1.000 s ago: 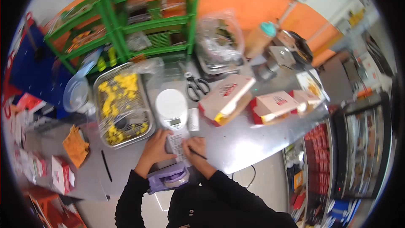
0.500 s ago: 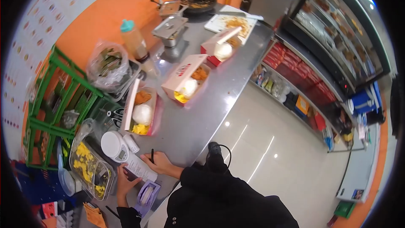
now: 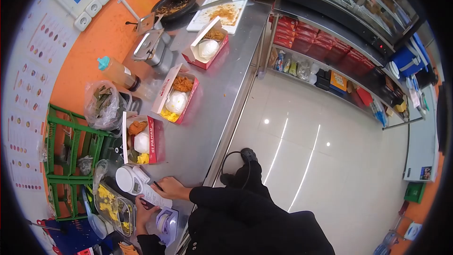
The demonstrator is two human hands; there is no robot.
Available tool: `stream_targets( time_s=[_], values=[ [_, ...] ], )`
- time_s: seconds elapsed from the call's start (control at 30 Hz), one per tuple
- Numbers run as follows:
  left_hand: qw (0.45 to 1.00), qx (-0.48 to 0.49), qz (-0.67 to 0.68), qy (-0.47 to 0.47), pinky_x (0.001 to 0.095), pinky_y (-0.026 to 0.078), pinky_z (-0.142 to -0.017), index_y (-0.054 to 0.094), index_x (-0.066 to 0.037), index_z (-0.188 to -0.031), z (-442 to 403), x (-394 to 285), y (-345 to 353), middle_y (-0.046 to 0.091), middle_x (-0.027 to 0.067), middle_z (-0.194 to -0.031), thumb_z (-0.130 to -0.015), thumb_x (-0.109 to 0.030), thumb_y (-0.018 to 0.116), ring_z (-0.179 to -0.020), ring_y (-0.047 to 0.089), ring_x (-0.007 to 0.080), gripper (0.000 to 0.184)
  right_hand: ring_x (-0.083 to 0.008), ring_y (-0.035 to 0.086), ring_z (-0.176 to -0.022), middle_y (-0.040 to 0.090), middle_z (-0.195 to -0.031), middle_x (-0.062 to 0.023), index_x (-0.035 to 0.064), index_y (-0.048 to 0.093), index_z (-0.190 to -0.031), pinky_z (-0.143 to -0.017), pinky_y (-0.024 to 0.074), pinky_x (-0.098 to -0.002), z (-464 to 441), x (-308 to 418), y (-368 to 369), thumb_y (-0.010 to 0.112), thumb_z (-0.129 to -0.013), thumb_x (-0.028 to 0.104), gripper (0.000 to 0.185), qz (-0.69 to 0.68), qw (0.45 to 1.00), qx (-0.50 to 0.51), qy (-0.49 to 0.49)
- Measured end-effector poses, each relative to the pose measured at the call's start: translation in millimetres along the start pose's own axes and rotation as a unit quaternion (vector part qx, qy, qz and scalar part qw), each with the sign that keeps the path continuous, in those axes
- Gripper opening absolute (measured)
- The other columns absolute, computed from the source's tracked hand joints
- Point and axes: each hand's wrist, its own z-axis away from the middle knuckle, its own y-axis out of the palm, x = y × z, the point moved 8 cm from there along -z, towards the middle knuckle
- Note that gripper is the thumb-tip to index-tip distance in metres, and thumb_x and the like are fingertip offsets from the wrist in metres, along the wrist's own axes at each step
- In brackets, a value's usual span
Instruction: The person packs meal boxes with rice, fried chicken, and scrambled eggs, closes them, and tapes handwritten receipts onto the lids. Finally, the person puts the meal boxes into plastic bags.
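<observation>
My right hand (image 3: 171, 188) is closed round a dark pen (image 3: 158, 186) over the right side of a printed paper slip (image 3: 158, 199). At the slip's left lower edge rests my left hand (image 3: 145, 210), thumb and fingers apart. Just above the slip sits a round white scale (image 3: 128, 179). A purple tape dispenser (image 3: 167, 225) stands below the slip, beside my left hand. Left of my hands is a clear tray of yellow food (image 3: 109, 203).
Three open food boxes (image 3: 150, 140) (image 3: 187, 98) (image 3: 218, 50) run up the steel counter (image 3: 207, 113). Beyond them are a cutting board (image 3: 196, 22) with a knife, a black pan (image 3: 165, 15), a metal container and a bottle (image 3: 115, 72). Green racks (image 3: 71, 177) stand left.
The view has swung right towards the floor and shelves. My right hand still holds the pen by the slip, and my left hand remains at the slip's other side.
</observation>
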Motion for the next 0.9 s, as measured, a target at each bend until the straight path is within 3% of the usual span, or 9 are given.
stream_targets(
  time_s=[0.17, 0.2, 0.3, 0.37, 0.5, 0.6, 0.7, 0.8, 0.9],
  values=[
    [1.0, 0.008, 0.018, 0.006, 0.0262, 0.042, -0.067, 0.037, -0.011, -0.12, -6.7, 22.8, 3.5, 0.036, 0.0032, -0.097, -0.047, -0.017, 0.09, -0.082, 0.04, 0.0142, 0.091, -0.0426, 0.057, -0.064, 0.056, -0.063, -0.025, -0.0049, 0.059, -0.069, -0.065, 0.0455, -0.0499, -0.8, -0.5, 3.5, 0.04, -0.093, 0.034, 0.049, 0.028, 0.999, 0.015, -0.007],
    [0.999, 0.009, 0.042, 0.009, 0.027, 0.042, -0.068, 0.037, -0.011, -0.121, -11.3, 31.6, 7.8, 0.037, 0.0036, -0.098, -0.047, -0.018, 0.091, -0.084, 0.041, 0.015, 0.092, -0.0421, 0.058, -0.066, 0.058, -0.067, -0.0247, -0.0022, 0.062, -0.078, -0.066, 0.0459, -0.0497, -1.6, -8.3, 8.2, 0.04, -0.093, 0.036, 0.047, 0.043, 0.997, 0.052, 0.026],
    [0.993, 0.001, 0.117, 0.008, 0.0315, 0.046, -0.073, 0.037, -0.012, -0.123, -12.3, 43.2, 14.7, 0.039, 0.0063, -0.105, -0.046, -0.022, 0.091, -0.092, 0.046, 0.0196, 0.094, -0.0413, 0.059, -0.067, 0.06, -0.07, -0.0215, 0.0063, 0.063, -0.085, -0.063, 0.0461, -0.0481, -0.8, -26.4, 19.0, 0.043, -0.092, 0.036, 0.037, -0.014, 0.999, 0.028, 0.039],
    [0.995, -0.045, 0.051, 0.075, 0.0347, 0.046, -0.078, 0.038, -0.013, -0.123, -10.6, 38.3, 12.4, 0.041, 0.0093, -0.107, -0.048, -0.027, 0.09, -0.096, 0.048, 0.0237, 0.093, -0.0408, 0.058, -0.064, 0.059, -0.068, -0.0201, 0.0081, 0.063, -0.086, -0.058, 0.0451, -0.0463, 0.8, -24.4, 17.2, 0.046, -0.092, 0.035, 0.032, -0.018, 0.999, 0.011, 0.039],
    [0.998, -0.049, 0.0, 0.032, 0.0338, 0.046, -0.077, 0.04, -0.013, -0.123, 8.0, 0.7, 2.9, 0.039, 0.0099, -0.102, -0.049, -0.03, 0.088, -0.093, 0.046, 0.0233, 0.09, -0.0405, 0.055, -0.059, 0.055, -0.06, -0.0189, 0.008, 0.061, -0.084, -0.052, 0.0416, -0.0443, -5.9, -14.0, 14.5, 0.047, -0.093, 0.03, 0.027, 0.037, 0.997, 0.033, 0.051],
    [0.999, -0.052, 0.001, 0.016, 0.0359, 0.045, -0.082, 0.041, -0.014, -0.123, 8.1, -1.9, 1.9, 0.04, 0.0109, -0.104, -0.05, -0.031, 0.087, -0.095, 0.048, 0.0251, 0.088, -0.0356, 0.054, -0.056, 0.053, -0.062, -0.0166, 0.0071, 0.06, -0.09, -0.053, 0.0404, -0.042, -6.5, -16.5, 19.7, 0.046, -0.093, 0.024, 0.022, 0.047, 0.997, 0.032, 0.053],
    [0.998, -0.054, 0.004, 0.009, 0.0388, 0.043, -0.088, 0.042, -0.015, -0.124, 12.0, -6.2, 1.3, 0.042, 0.0113, -0.107, -0.051, -0.032, 0.086, -0.098, 0.05, 0.0271, 0.087, -0.0275, 0.053, -0.057, 0.052, -0.068, -0.0133, 0.0046, 0.058, -0.095, -0.055, 0.0407, -0.0391, -12.9, 1.2, -3.2, 0.043, -0.093, 0.02, 0.021, -0.049, 0.99, -0.128, 0.027],
    [0.998, -0.064, 0.0, 0.016, 0.0393, 0.043, -0.087, 0.042, -0.015, -0.124, 13.7, -5.3, 1.1, 0.043, 0.0112, -0.106, -0.051, -0.032, 0.086, -0.099, 0.05, 0.0269, 0.087, -0.0216, 0.051, -0.061, 0.049, -0.074, -0.0113, 0.0024, 0.055, -0.1, -0.056, 0.0402, -0.0359, -43.9, 42.2, -8.0, 0.04, -0.093, 0.016, 0.021, -0.071, 0.994, -0.079, 0.039],
    [0.997, -0.069, 0.01, 0.023, 0.0393, 0.043, -0.087, 0.042, -0.016, -0.124, 16.5, -8.5, 0.1, 0.043, 0.0112, -0.106, -0.052, -0.032, 0.085, -0.1, 0.051, 0.0275, 0.086, -0.0211, 0.049, -0.054, 0.048, -0.066, -0.0098, 0.0021, 0.053, -0.101, -0.053, 0.0396, -0.0332, -54.5, 86.0, -4.1, 0.04, -0.094, 0.014, 0.02, -0.093, 0.989, -0.041, -0.111]
  ],
)
